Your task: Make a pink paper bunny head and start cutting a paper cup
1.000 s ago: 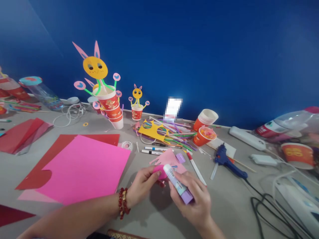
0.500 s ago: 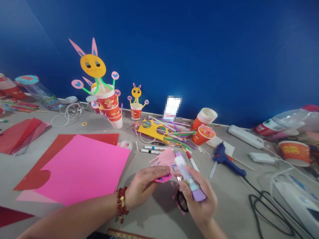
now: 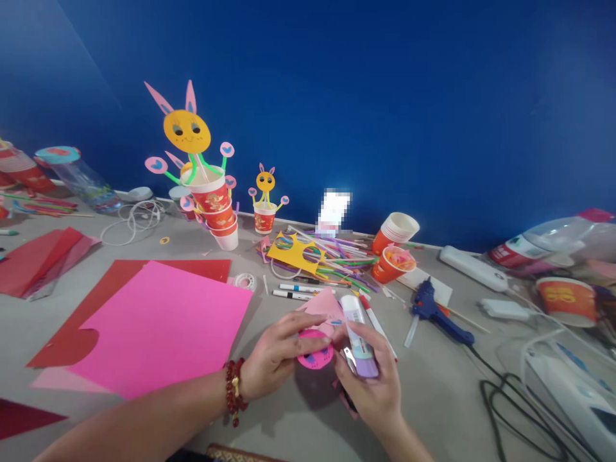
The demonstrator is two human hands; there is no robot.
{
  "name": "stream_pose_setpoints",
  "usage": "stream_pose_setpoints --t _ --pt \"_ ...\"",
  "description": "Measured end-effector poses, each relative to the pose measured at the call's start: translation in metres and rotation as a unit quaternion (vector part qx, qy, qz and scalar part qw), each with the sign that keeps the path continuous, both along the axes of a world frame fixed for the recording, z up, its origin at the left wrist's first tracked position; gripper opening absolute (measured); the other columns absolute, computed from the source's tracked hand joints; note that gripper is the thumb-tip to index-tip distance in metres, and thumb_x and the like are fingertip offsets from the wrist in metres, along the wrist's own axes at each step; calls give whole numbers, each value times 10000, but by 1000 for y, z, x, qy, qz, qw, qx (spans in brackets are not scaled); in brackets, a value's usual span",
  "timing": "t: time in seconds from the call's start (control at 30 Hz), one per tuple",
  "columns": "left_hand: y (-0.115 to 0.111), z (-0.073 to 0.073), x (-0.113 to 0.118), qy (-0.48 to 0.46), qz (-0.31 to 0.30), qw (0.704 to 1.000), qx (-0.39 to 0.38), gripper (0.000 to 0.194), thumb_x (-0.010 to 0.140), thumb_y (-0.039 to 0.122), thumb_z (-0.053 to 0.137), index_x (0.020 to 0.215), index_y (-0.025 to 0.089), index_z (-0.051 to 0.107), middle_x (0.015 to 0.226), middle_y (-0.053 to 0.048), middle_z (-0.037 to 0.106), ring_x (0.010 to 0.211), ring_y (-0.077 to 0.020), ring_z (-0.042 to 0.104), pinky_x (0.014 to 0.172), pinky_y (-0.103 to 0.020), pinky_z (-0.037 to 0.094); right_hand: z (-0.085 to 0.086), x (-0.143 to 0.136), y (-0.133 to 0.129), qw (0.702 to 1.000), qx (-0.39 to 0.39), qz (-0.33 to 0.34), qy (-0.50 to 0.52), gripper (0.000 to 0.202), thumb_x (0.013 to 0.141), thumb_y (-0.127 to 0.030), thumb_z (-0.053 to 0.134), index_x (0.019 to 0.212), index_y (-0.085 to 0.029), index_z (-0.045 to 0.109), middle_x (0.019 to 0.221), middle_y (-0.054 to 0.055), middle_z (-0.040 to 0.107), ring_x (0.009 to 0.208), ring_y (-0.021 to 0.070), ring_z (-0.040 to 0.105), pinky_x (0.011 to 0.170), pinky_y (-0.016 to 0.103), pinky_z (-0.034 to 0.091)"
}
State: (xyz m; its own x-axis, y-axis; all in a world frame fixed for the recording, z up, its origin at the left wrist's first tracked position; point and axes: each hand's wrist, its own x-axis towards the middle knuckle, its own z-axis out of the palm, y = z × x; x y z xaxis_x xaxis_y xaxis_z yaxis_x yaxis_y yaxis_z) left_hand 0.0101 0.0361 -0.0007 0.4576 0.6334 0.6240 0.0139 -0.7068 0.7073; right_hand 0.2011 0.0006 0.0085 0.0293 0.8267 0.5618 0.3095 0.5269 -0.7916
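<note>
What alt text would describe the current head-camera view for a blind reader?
A person's left hand holds a round pink paper disc with blue markings, while the right hand grips a glue stick. On the grey table lie a pink sheet over a red sheet, markers and a blue glue gun; rabbit-eared figures stand in red paper cups near a blue wall.

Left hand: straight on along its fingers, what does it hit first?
Likely the right hand: its fingertips sit just past the pink disc in the left hand, with the glue stick behind them. Depth is unclear from this one view.
</note>
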Motion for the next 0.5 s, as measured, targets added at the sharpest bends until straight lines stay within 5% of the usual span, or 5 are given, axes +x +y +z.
stream_pose_setpoints --t 0.33,0.5 --pt "-1 2 2 -22 -29 999 -31 350 940 122 477 1252 228 596 1205 -119 674 1152 -234 605 1004 -423 463 11 10 -1 971 159 9 -179 484 758 -30 631 1174 -273 588 873 57 731 812 244 725 680 384 616" --pt "-1 5 1 -25 -39 998 -35 344 935 119 472 1241 221 592 1168 -124 690 1117 -232 627 978 -411 486 12 13 -2 959 180 16 -217 516 749 -37 622 1195 -293 578 838 45 721 784 258 729 686 413 615"
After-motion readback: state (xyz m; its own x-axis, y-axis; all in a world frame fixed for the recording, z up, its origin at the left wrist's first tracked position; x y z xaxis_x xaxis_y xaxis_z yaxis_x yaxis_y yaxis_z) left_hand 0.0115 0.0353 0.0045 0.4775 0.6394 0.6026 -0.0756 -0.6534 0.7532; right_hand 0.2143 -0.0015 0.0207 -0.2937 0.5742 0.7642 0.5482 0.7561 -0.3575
